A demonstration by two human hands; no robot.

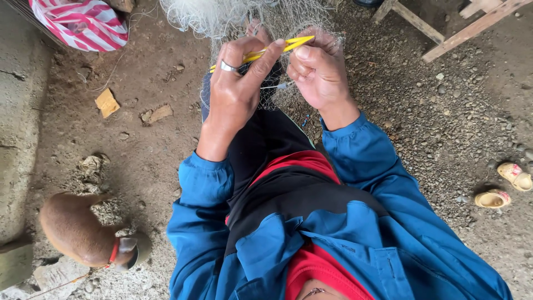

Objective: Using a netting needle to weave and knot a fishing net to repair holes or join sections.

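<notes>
Overhead, both hands, left [236, 89] and right [317, 72], pinch a yellow netting needle [266, 51] against the fishing net [222, 16]; bare dirt ground [150, 161] surrounds them.

dirt floor [144, 161] | sandals [504, 188] | cardboard scrap [106, 103] | stones [444, 89]
</notes>
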